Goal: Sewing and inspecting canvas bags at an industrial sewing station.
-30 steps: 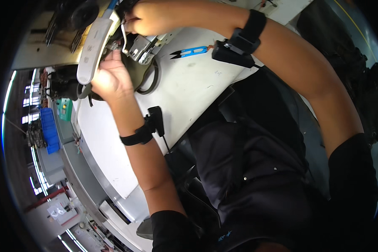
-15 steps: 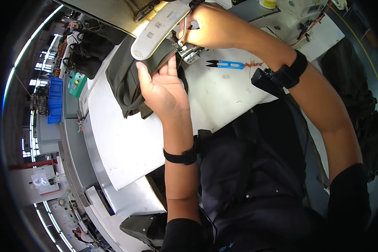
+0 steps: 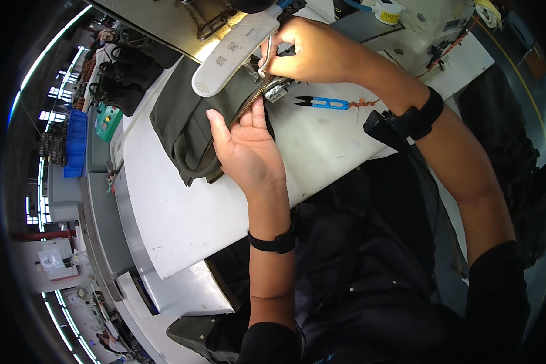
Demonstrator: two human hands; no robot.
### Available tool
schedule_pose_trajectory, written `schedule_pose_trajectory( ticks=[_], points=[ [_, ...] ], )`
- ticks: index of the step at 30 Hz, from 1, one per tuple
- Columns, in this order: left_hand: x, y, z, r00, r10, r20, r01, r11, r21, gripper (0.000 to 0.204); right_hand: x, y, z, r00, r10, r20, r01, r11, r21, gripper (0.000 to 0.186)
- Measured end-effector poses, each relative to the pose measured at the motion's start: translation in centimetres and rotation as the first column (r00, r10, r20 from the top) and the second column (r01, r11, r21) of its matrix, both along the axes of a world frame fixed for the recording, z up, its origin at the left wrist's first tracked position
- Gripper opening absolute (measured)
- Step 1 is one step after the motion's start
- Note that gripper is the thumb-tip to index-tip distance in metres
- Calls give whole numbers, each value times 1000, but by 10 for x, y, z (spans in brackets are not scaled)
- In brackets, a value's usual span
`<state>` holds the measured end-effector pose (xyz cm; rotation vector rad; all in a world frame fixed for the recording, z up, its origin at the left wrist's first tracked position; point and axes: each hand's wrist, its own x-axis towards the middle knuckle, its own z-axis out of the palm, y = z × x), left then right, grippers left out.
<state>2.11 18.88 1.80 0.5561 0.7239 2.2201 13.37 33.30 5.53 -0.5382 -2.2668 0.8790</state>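
Observation:
An olive-green fabric bag piece [image 3: 182,115] with a metal-toothed zipper [image 3: 252,103] lies under the head of a sewing machine [image 3: 233,54]. My left hand [image 3: 249,148] is palm up. Its fingers reach beneath the zipper edge, their tips partly hidden, while the thumb stands apart. Higher up, my right hand [image 3: 303,51] is closed at a bent metal lever [image 3: 266,56] beside the machine head, close to the zipper's upper end; some of its fingers are hidden. Blue thread snips [image 3: 329,103] with black blades lie on the white table [image 3: 194,218].
Dark bags [image 3: 118,79] are piled at the far left, near a green device [image 3: 108,123] and a blue bin [image 3: 75,142]. A white container [image 3: 388,11] sits at the top right. Dark fabric pieces [image 3: 497,121] hang at the right; another dark piece [image 3: 203,333] lies bottom left.
The whole view has shifted slightly. My left hand is a little lower and further right, and more of the zipper shows between the hands. My right hand stays at the lever.

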Motion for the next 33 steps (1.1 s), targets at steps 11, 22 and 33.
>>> schedule_pose_trajectory(
  ticks=[11,22,33],
  points=[
    [-7,33,-13,986,-164,-28,157,973,-171,52,-14,-6,-15,918,-396,27,355,850,388,26],
    [-13,45,-11,936,-345,76,344,939,22,50,-29,16,-15,893,-289,344,111,884,454,25],
    [-20,41,0,955,-245,-164,233,968,-94,53,-31,-18,-10,881,-463,-99,473,869,146,34]
  ],
)
